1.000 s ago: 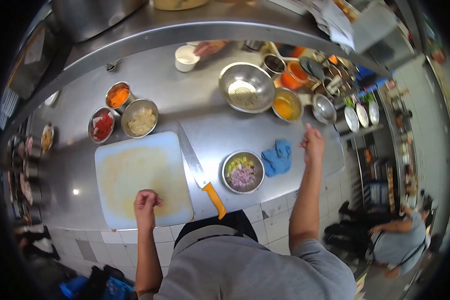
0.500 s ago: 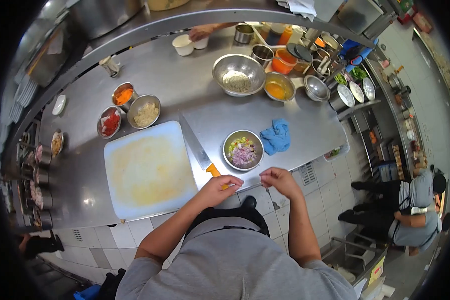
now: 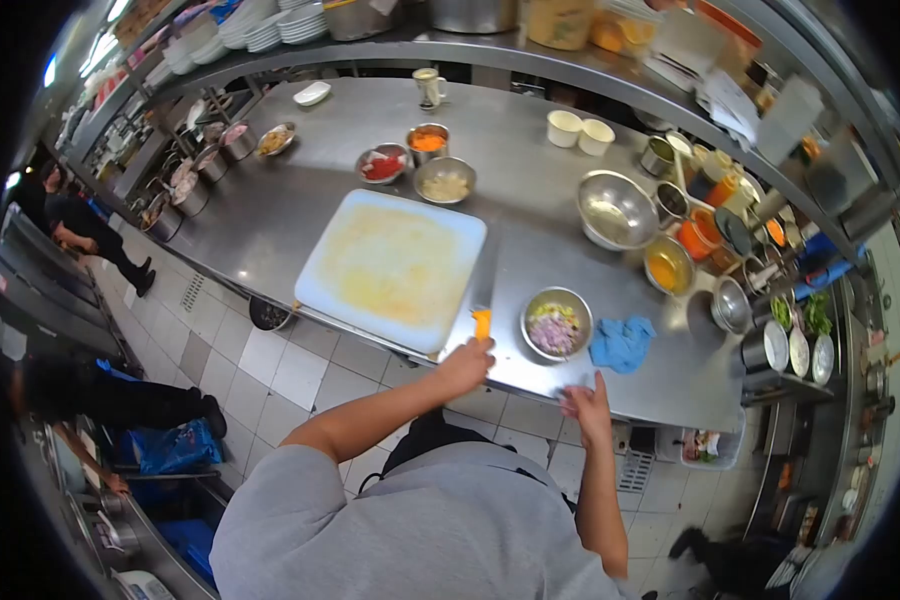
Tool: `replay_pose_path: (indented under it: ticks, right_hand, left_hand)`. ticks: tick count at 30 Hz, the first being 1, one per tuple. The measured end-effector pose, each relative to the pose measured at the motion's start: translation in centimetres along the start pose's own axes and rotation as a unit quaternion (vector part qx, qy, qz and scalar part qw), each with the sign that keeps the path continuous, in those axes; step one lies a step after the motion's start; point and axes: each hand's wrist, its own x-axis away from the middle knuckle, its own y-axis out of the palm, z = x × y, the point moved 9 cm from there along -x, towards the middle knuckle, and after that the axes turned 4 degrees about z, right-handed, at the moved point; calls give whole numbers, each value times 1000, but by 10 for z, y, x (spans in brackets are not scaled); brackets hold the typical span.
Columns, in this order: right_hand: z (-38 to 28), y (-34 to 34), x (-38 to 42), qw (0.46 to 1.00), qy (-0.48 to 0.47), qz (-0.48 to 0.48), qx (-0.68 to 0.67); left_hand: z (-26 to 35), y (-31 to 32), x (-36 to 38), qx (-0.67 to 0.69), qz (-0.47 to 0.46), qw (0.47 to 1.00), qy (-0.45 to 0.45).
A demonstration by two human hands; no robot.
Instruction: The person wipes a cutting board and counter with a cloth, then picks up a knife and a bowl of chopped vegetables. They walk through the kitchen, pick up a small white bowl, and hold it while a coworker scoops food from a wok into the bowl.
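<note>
My left hand (image 3: 465, 366) is at the table's front edge with its fingers curled together. It lies just below the orange handle (image 3: 482, 323) of the kitchen knife; whether it touches the handle or holds anything is hidden. The knife lies along the right side of a stained white cutting board (image 3: 395, 265). My right hand (image 3: 588, 408), fingers apart and holding nothing, hovers at the edge below a steel bowl (image 3: 526, 338). Chopped purple onion (image 3: 554, 335) with yellow-green pieces fills that bowl. A crumpled blue cloth (image 3: 622, 345) sits to its right.
Behind the board stand bowls of red pieces (image 3: 382, 165), orange pieces (image 3: 428, 140) and pale minced food (image 3: 445, 184). A big steel bowl (image 3: 615, 212) and a bowl of yellow liquid (image 3: 667, 266) are farther right. An overhead shelf (image 3: 530, 55) spans the back. People stand at left.
My view has swung left. My hands have moved from a raised, pinched pose; the right fingers have spread. The co-worker's hand at the white cups is gone from view.
</note>
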Motion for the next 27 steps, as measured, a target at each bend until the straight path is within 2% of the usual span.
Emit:
replay_pose_path:
  ticks: [2, 3, 4, 5, 7, 8, 9, 10, 11, 13, 15, 17, 19, 20, 21, 23, 24, 26, 27]
  right_hand:
    - [-3, 7, -20, 999, 0, -25, -22]
    - [-12, 15, -27, 999, 13, -27, -32]
    - [-24, 21, -29, 999, 30, -25, -25]
    - [-21, 23, -39, 998, 33, -17, -43]
    - [-31, 41, -50, 991, -5, -134, -6]
    - [-33, 41, -49, 991, -30, -131, 21]
    - [-37, 41, -46, 988, -54, -134, 50]
    - [-38, 36, -42, 987, -60, -132, 73]
    - [-38, 29, -36, 988, -61, -125, 68]
    - [-20, 13, -18, 986, 19, -163, -2]
    - [5, -18, 6, 987, 64, -143, -41]
    - [51, -66, 31, 989, 98, -74, -83]
    - [105, -117, 69, 978, 141, 28, -149]
    - [134, -145, 93, 969, 153, 95, -168]
    - [161, -169, 120, 955, 165, 161, -187]
    - [207, -203, 183, 909, 172, 302, -233]
    - [227, -210, 208, 897, 161, 330, -245]
    - [271, -216, 266, 825, 199, 444, -288]
    - [279, -210, 284, 804, 190, 473, -305]
  left_hand:
    - [-5, -8, -2, -12, 43, 999, -4]
    - [-11, 1, -3, -70, -31, 995, -62]
    - [-6, -2, -4, -95, -3, 994, -51]
    - [24, -34, -8, -109, 15, 991, -72]
    - [57, -44, -13, -69, 115, 991, -21]
    - [68, -26, -18, -59, 106, 993, 1]
    - [71, -10, -25, 83, 65, 994, -34]
    - [69, 6, -30, 219, 21, 973, -76]
    - [61, 39, -27, 328, -93, 919, -199]
    - [62, 70, -39, 486, -140, 823, -259]
    - [52, 76, -67, 507, -120, 823, -227]
    - [37, 77, -98, 512, -122, 822, -215]
    - [19, 65, -131, 444, -85, 871, -194]
    - [14, 58, -143, 435, -97, 872, -201]
    - [3, 55, -156, 424, -66, 885, -181]
    - [-17, 48, -175, 425, -3, 889, -171]
    - [-21, 41, -183, 438, 25, 880, -182]
    - [-20, 34, -199, 450, 60, 867, -204]
    - [-10, 40, -210, 452, 70, 873, -168]
